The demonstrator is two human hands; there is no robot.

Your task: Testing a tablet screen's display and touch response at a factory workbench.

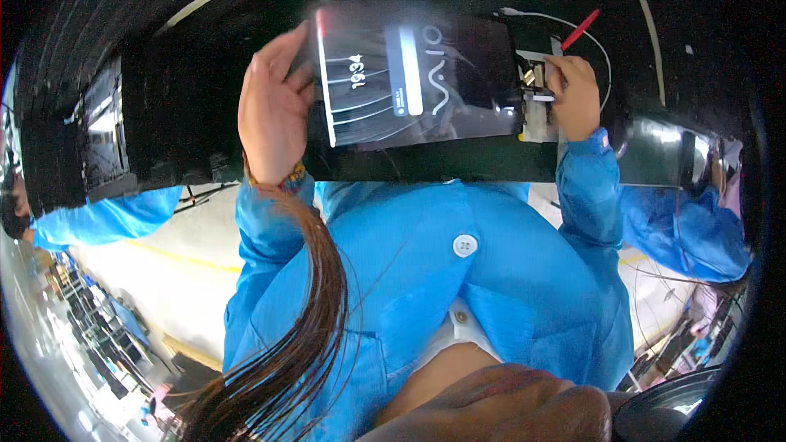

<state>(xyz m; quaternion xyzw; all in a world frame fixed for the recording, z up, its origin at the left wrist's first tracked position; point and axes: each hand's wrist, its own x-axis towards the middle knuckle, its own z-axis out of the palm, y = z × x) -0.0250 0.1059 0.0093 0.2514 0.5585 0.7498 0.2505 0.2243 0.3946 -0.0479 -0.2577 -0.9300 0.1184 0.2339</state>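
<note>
A dark tablet-like display panel (483, 65) lies across the middle, lit, with light lettering and a pale band. Plastic-film wrinkles and glare run over its left half. At the panel's left edge is my left hand (274, 110), its fingers curled against that edge and partly hidden by it. Just past the right edge sits a small pale board with metal parts (535, 119). The fingers of my right hand (578, 96) are pressed together on this board; what lies between the fingertips is too small to make out.
Beyond my right hand a red pen-like stick (581, 29) lies beside a thin white cable (607, 57) that curves round it. A clear, shiny sheet (667, 143) is farther right on the dark table. Blue-sleeved people (115, 217) sit on both sides.
</note>
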